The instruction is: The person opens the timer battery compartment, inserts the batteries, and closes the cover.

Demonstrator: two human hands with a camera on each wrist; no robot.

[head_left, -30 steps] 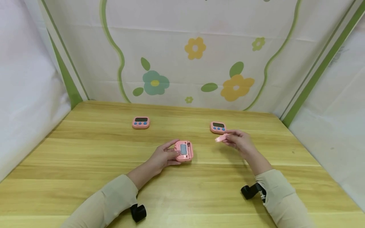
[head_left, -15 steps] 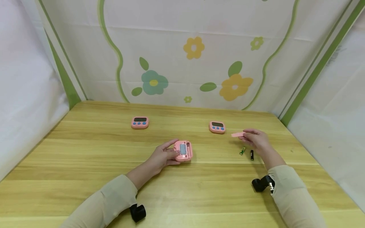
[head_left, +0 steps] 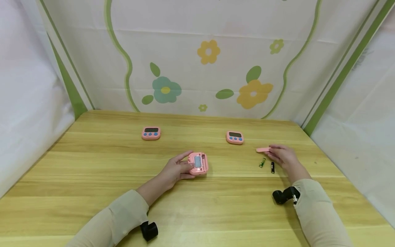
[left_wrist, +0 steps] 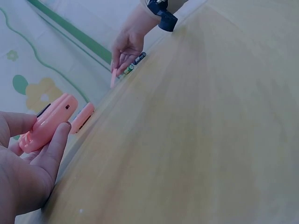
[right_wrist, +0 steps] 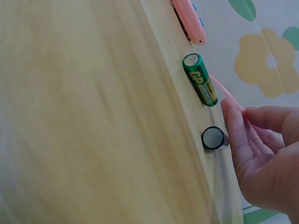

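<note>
My left hand (head_left: 174,170) grips a pink digital timer (head_left: 202,170) near the middle of the table, its back with an uncovered battery slot facing up. A small battery end shows at the top of that slot. At the right, my right hand (head_left: 285,158) pinches a thin pink battery cover (head_left: 262,150) between thumb and fingers, low over the table. Just in front of that hand lie a green battery (head_left: 262,162) and a black battery (head_left: 273,167). The right wrist view shows the green battery (right_wrist: 200,79) close beside the cover (right_wrist: 226,91).
Two more pink timers with blue buttons lie face up toward the back, one on the left (head_left: 151,133) and one on the right (head_left: 235,137). A flowered white cloth (head_left: 185,61) rises behind the wooden table (head_left: 197,212).
My right hand has moved right with the battery cover and then lowered it slightly. Both batteries now show on the table beside it. My left hand keeps holding its timer in place.
</note>
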